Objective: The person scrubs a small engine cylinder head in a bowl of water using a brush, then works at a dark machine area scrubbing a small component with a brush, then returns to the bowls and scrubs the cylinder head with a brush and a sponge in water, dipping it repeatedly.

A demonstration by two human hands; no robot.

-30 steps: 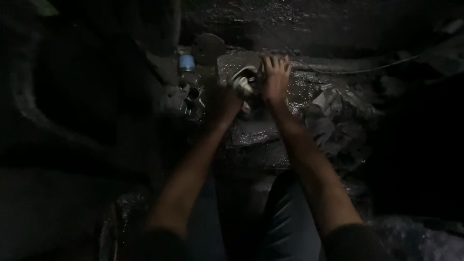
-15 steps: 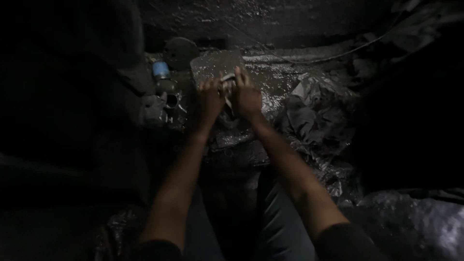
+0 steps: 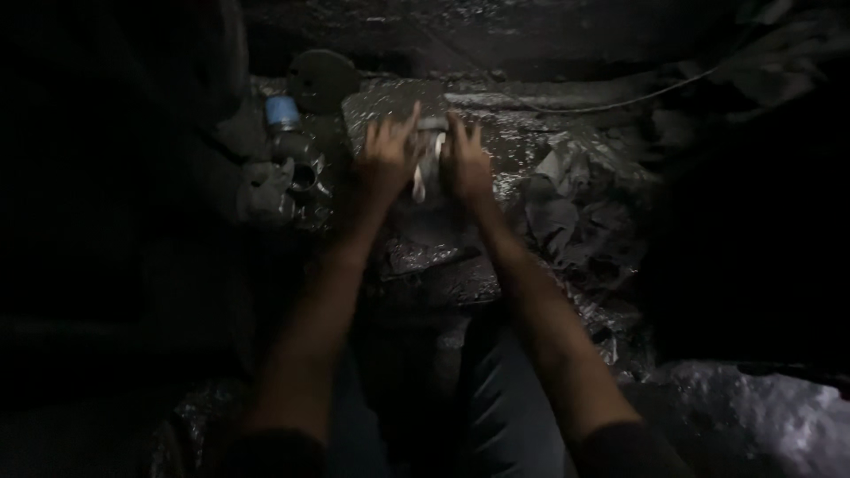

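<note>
**Both hands close on a small pale piece over a dark, greasy bench**

Compared with half a second ago, both hands sit slightly higher in the view and closer together, the pale piece pinched between them.

Nearest the camera, the person's dark trouser legs point(image 3: 496, 398) fill the 6 o'clock edge, and both forearms run up from there toward 12 o'clock. The left hand point(image 3: 385, 164) is raised with fingers spread, one finger pointing up, its fingertips on the left side of the small pale metal part point(image 3: 428, 159). The right hand point(image 3: 467, 159) cups that part from the right with fingers curled around it. Both hands grasp it; it lies just above the middle of the view, over the wet, shiny dark work surface point(image 3: 425, 257).

At 3 o'clock from the hands lies crumpled grey sheeting point(image 3: 575, 204). At 9 o'clock stands a dark metal fitting point(image 3: 301, 177); just beyond it is a small cylinder with a blue label band point(image 3: 282, 113). Farther still, at 11 o'clock, leans a dark round disc point(image 3: 320, 78). A thin cable point(image 3: 620, 102) crosses the far edge at 1 o'clock.
</note>
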